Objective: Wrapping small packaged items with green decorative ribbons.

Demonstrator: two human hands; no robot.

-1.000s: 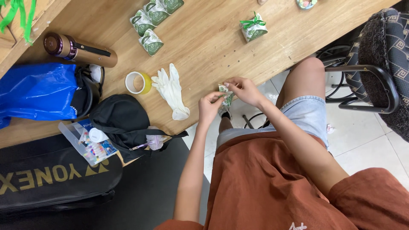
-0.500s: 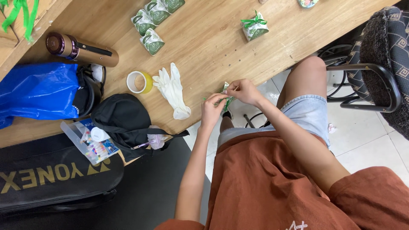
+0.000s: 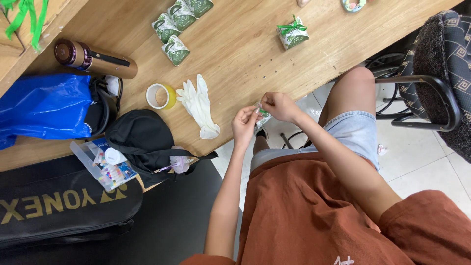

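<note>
- Left hand (image 3: pixel 244 126) and right hand (image 3: pixel 278 105) meet just off the table's (image 3: pixel 245 59) near edge, above the person's lap.
- Both pinch one small green-and-white packet (image 3: pixel 263 116) between them; fingers curled shut on it, fingertips of the two hands nearly touching.
- Packet hangs over the gap between table edge and knee, not resting on the table.
- White glove (image 3: pixel 198 104) lies flat on the table near that edge, just left of the left hand.
- Tape roll (image 3: pixel 161 96) sits beside the glove, further left.
- Green-ribboned small box (image 3: pixel 293 34) stands toward the far edge, well apart from the hands.
- Three similar green-and-white boxes (image 3: pixel 177 22) cluster at the far edge, no ribbon visible.
- Brown flask (image 3: pixel 93 60) lies on its side at the left end.
</note>
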